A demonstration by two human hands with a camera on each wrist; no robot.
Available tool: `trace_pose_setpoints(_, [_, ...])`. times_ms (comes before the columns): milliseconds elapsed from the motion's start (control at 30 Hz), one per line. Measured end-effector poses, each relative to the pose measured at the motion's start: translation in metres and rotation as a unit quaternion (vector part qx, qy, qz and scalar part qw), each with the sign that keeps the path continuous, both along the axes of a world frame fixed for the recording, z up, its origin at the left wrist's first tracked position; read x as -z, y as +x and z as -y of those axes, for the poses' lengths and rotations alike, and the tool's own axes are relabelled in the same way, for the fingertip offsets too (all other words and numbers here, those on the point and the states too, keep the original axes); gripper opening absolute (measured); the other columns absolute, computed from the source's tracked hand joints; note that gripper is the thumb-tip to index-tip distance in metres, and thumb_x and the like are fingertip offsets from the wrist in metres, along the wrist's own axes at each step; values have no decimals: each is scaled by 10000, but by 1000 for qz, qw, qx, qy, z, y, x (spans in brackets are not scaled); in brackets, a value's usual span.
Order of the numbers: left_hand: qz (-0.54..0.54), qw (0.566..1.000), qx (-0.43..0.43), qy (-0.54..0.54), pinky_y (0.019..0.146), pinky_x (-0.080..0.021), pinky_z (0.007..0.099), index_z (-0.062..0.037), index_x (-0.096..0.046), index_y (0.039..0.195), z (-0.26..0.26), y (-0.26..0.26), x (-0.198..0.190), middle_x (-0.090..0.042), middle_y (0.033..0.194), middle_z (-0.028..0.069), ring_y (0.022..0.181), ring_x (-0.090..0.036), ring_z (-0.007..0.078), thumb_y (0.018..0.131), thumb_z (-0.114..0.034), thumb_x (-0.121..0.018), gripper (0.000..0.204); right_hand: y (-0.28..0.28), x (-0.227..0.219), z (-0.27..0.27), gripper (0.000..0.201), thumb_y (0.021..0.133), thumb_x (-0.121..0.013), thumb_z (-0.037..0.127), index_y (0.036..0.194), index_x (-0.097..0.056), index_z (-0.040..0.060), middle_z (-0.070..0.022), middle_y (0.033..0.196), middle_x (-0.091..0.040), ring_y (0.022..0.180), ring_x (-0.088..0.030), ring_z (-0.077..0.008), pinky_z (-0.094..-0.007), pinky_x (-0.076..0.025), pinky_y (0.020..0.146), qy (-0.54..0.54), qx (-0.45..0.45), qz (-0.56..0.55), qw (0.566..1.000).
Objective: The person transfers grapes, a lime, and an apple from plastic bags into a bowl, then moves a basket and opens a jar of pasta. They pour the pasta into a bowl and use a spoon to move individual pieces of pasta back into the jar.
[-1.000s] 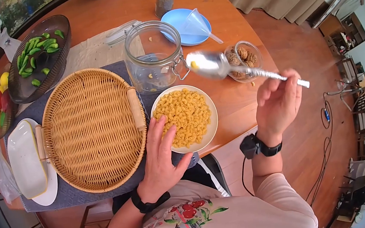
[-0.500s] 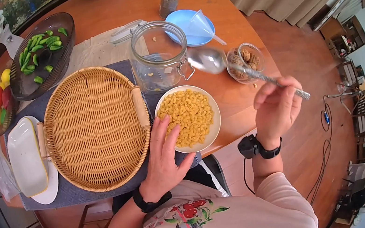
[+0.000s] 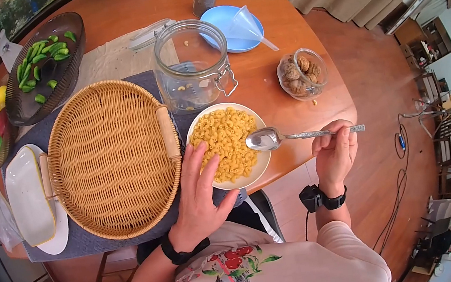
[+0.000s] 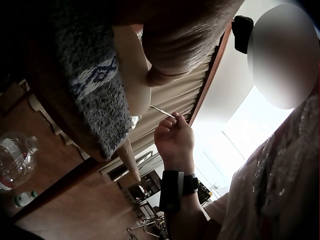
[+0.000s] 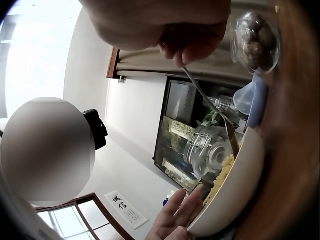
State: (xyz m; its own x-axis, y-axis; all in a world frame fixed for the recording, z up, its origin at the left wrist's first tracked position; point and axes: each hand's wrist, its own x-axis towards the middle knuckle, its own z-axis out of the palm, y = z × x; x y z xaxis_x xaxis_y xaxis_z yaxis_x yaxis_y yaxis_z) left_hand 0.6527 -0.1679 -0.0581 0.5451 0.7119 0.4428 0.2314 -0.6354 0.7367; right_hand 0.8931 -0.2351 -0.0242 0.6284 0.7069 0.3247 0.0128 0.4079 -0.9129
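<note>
My right hand (image 3: 335,154) pinches the handle of a metal spoon (image 3: 265,139). The spoon's bowl is over the right side of a white bowl (image 3: 264,161) heaped with yellow elbow macaroni (image 3: 228,140). In the right wrist view the spoon (image 5: 231,132) tips down at the edge of the pasta. My left hand (image 3: 197,203) rests at the bowl's left rim with fingers spread, fingertips right at the macaroni. Just behind the bowl stands an open glass jar (image 3: 191,67) with a wire clasp; a few macaroni pieces lie in its bottom.
A wicker basket (image 3: 111,158) fills the left, beside white dishes (image 3: 30,196). Farther back are a dish (image 3: 17,114) of green peppers and a blue plate (image 3: 244,12) with a funnel (image 3: 246,27). A glass jar (image 3: 287,88) of walnuts stands at right.
The spoon has moved down from beside the jar's clasp to the macaroni bowl, its bowl carrying nothing visible. My right hand has lowered with it; the left hand stays at the rim.
</note>
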Motion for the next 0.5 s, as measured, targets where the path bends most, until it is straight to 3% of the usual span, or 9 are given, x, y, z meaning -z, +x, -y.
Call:
trace_pose_setpoints(433, [-7, 1000, -3, -1, 1015, -245, 506, -45, -333, 1265, 1, 0, 1, -283, 1342, 232, 1257, -247, 439, 661, -84, -713, 715, -1, 6, 1, 259, 951, -375, 250, 878, -453, 15, -52, 632, -441, 495, -433, -122, -242, -404, 430, 2, -11, -29, 1000])
trace_pose_setpoints(500, [-14, 1000, 2, 8, 1027, -215, 502, -3, -322, 1251, 0, 0, 2, -267, 1344, 244, 1261, -238, 442, 660, -81, -695, 704, -4, 5, -1, 259, 951, -376, 253, 881, -453, 15, -53, 624, -441, 490, -433, -125, -240, -402, 430, -1, -21, -29, 999])
